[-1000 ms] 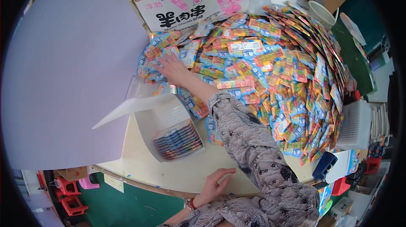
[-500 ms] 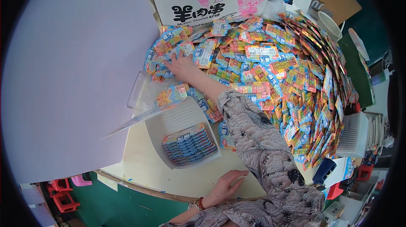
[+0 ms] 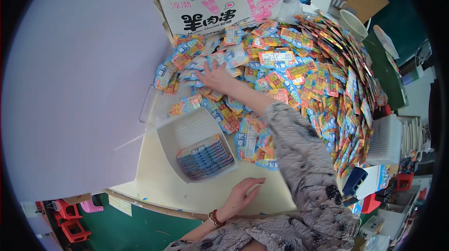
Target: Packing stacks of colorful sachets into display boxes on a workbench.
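Observation:
My right hand [image 3: 218, 79] lies palm down on the pile of small, flat, colourful packets [image 3: 299, 92], near its left end. Its fingers are spread over several packets, and none is gripped. My left hand [image 3: 241, 195] rests low over the bare tabletop near the front edge, fingers stretched out and holding nothing. A bracelet circles that wrist. Between the two hands stands a white plastic bin [image 3: 173, 127] with a neat row of upright packets [image 3: 206, 157] in it. Some loose packets [image 3: 252, 139] lie just right of the bin.
Behind the pile stands a large printed cardboard box [image 3: 224, 10]. A pale lilac panel [image 3: 79, 87] fills the left side. At the right are a white basket [image 3: 353, 24], ribbed translucent trays [image 3: 387, 139] and a dark blue tool [image 3: 355, 181]. Red stools [image 3: 75, 230] stand on the green floor.
My right hand has moved right across the pile, its fingers spreading. More packets now lie right of the bin. My left hand is still near the front edge, and the view has shifted slightly.

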A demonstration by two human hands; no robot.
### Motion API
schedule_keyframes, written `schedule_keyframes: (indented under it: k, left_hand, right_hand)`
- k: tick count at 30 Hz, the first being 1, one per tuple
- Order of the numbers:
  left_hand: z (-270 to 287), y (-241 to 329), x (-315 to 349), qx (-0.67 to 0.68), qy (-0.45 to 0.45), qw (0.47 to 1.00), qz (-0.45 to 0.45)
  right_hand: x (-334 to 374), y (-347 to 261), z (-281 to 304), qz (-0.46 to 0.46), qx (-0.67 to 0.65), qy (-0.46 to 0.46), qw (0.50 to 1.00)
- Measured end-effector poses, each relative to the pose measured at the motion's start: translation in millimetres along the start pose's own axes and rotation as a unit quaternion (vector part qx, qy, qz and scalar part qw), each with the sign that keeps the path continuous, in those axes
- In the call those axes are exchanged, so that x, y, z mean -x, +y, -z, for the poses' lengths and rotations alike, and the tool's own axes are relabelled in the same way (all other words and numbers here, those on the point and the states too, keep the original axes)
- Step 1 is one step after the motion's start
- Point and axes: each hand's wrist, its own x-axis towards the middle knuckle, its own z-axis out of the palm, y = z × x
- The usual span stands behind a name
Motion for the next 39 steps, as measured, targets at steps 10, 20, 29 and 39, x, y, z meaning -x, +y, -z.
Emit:
schedule_keyframes:
  k: [10,20,29,39]
  left_hand:
    - [-20.2,-34.5,24.3,0.021,0.14,0.989,-0.047]
    - [-12.4,-19.7,-12.2,-0.218,0.086,0.95,-0.207]
    - [-36.9,-54.2,-3.1,-0.123,-0.116,0.981,-0.093]
    - [-43.9,-80.4,-22.9,-0.388,-0.028,0.896,-0.212]
  right_hand:
    - [269.0,12.9,90.6,0.006,0.133,0.024,0.991]
    - [422.6,-76.3,156.5,-0.08,-0.151,-0.055,0.984]
    - [466.2,-66.6,114.4,-0.254,-0.542,-0.084,0.796]
    - [475.8,-56.2,73.1,-0.202,-0.455,-0.026,0.867]
